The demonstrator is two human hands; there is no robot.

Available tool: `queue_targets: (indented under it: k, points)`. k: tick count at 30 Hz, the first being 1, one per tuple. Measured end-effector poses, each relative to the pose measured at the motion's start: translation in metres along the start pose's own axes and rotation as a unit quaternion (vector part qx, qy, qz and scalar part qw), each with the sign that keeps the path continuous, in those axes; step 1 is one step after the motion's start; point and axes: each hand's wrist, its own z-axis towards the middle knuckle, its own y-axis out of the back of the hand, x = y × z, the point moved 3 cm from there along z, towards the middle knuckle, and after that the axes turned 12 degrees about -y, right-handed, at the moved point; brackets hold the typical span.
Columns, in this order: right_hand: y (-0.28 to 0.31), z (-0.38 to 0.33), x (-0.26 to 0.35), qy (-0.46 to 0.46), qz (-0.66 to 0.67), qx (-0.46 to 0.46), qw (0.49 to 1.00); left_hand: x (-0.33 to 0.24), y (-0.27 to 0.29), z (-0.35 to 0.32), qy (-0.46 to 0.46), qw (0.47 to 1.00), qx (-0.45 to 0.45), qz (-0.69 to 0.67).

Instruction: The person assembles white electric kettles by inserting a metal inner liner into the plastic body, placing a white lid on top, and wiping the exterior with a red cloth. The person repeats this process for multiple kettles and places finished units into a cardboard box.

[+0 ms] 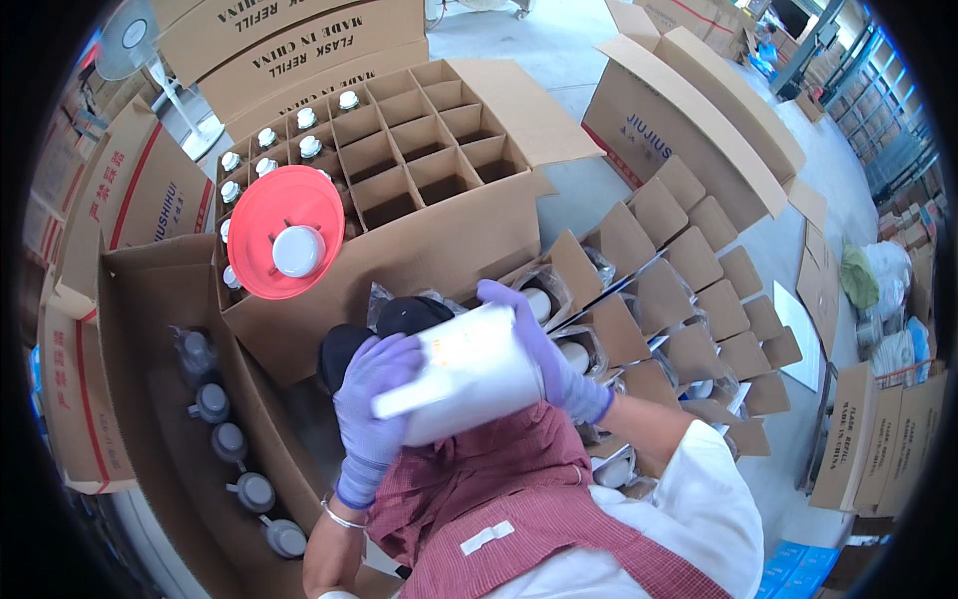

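Big box: an open brown cardboard box (399, 190) sits in front of the person. Thin card walls cut it into many square cells. Some cells on its left hold things with small white round tops (305, 118).
Side box: another open brown box (150, 399) is on the person's left. Grey round caps (232, 441) lie in a row inside it, some in clear bags.
Small boxes: a bunch of little brown boxes with open flaps (689, 299) stands on the person's right. Some have shiny plastic bags and white things inside.
White flask: a smooth white round flask (464, 374) is held tipped over, close to the person's chest, between both hands. It looks hard and shiny. It has a flat rim at its lower left end.
Red lid: a flat round red lid (284, 230) with a white knob in the middle rests on the left corner of the big box.
Left hand: the left hand (374, 399) wears a thin purple glove. Its fingers are bent and wrapped on the lower left end of the white flask, touching it.
Right hand: the right hand (544, 354) also wears a purple glove. Its fingers are stretched long over the top right side of the white flask, pressing on it.
Black cap: a dark round cap (411, 314) sits just behind the white flask.
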Motion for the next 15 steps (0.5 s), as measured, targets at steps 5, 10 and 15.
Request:
queue_targets:
  k: [5,10,15]
  points:
    - [0.016,0.005,-0.015,-0.008,-0.194,-0.084,0.977,-0.011,0.007,0.023,-0.102,0.99,0.079,0.053]
    - [-0.033,-0.01,0.09,0.29,-0.442,0.108,0.842,0.028,0.016,-0.005,0.3,0.908,0.04,-0.288]
    - [-0.021,0.009,0.016,-0.015,-0.04,-0.024,0.999,0.007,0.012,0.014,-0.008,0.996,-0.089,-0.002]
